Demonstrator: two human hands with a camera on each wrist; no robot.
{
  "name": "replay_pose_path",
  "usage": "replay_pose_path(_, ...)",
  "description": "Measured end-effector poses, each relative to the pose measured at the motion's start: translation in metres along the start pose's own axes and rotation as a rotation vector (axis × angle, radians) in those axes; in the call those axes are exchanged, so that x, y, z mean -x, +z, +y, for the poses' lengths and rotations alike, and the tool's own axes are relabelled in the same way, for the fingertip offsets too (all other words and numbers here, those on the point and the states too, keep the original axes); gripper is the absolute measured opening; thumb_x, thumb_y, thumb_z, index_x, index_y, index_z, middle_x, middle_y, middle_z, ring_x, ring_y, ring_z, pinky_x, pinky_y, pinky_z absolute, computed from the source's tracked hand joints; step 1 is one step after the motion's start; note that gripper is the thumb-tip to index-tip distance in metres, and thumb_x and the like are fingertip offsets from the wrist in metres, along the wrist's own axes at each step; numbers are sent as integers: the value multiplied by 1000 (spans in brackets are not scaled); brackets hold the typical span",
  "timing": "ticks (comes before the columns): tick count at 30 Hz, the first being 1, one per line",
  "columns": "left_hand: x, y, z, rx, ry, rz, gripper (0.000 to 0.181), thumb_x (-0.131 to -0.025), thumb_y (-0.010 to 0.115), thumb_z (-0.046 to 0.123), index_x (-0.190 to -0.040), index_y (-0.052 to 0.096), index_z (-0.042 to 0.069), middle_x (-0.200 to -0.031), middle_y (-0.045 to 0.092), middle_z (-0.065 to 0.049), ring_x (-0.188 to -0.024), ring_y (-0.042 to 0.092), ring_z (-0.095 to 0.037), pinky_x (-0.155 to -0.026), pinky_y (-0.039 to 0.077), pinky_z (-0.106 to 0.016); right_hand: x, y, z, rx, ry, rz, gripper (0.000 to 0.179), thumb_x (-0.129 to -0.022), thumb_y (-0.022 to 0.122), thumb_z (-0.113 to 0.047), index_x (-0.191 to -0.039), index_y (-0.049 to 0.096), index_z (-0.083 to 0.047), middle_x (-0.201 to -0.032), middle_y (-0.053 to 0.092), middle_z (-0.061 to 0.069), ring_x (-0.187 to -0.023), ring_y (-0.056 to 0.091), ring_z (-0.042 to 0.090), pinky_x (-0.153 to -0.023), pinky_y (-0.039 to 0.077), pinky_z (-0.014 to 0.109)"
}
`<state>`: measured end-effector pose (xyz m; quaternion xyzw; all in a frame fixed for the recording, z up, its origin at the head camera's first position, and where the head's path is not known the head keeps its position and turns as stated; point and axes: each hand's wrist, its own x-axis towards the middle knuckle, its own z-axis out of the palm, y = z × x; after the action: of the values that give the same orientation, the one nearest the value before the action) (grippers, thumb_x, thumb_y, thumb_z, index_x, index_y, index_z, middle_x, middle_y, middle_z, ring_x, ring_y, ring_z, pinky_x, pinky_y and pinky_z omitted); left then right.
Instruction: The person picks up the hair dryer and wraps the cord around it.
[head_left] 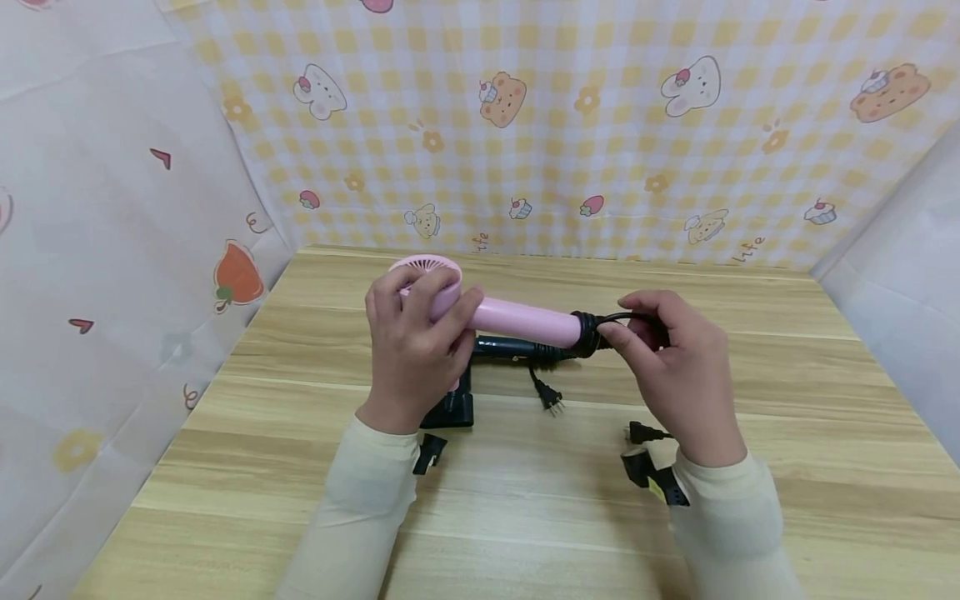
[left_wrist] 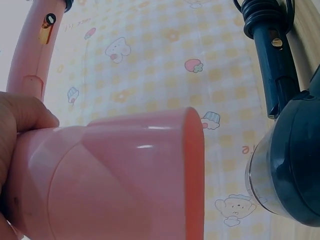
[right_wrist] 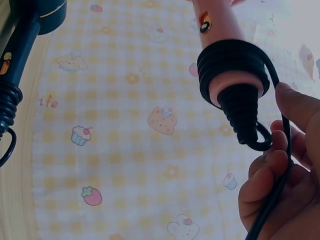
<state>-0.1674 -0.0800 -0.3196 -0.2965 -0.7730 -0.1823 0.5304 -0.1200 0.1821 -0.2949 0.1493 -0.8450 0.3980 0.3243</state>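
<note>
A pink hair dryer [head_left: 525,321] is held above the table, its handle pointing right. My left hand [head_left: 416,342] grips it round the head, with the thumb near the handle's base in the left wrist view. A black cord [right_wrist: 232,62] is wound in several turns round the handle's end. My right hand [head_left: 686,367] pinches a length of that cord between thumb and fingers, just off the handle. Below my right hand hangs a black plug [head_left: 642,432]. In the left wrist view the dryer's wide pink nozzle [left_wrist: 192,170] faces right.
A dark blue-black hair dryer [head_left: 504,347] lies on the wooden table [head_left: 787,375] behind and below the pink one, partly hidden by my left hand. Its cord is coiled round its handle, and its two-pin plug [head_left: 551,397] rests in front. A patterned cloth [head_left: 555,158] hangs behind.
</note>
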Motion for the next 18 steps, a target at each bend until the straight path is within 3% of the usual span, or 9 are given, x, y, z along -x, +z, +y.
replay_pose_path(7,-2,0,0,48,55,28,27,-79,73,9,-106,74,14,-117,57,-10,-107,43,-39,-82,39,-57,-2,-5,4,-93,115,7,26,-81,80,-1,-104,69,1,-78,59,1,-65,50,9,-60,42,15)
replay_pose_path(18,-7,-5,3,96,92,63,27,-78,70,6,-104,75,13,-114,59,-11,-105,44,-39,-82,39,-57,-4,-10,13,-158,159,11,20,-80,80,1,-98,71,0,-85,67,-10,-66,58,6,-59,43,16)
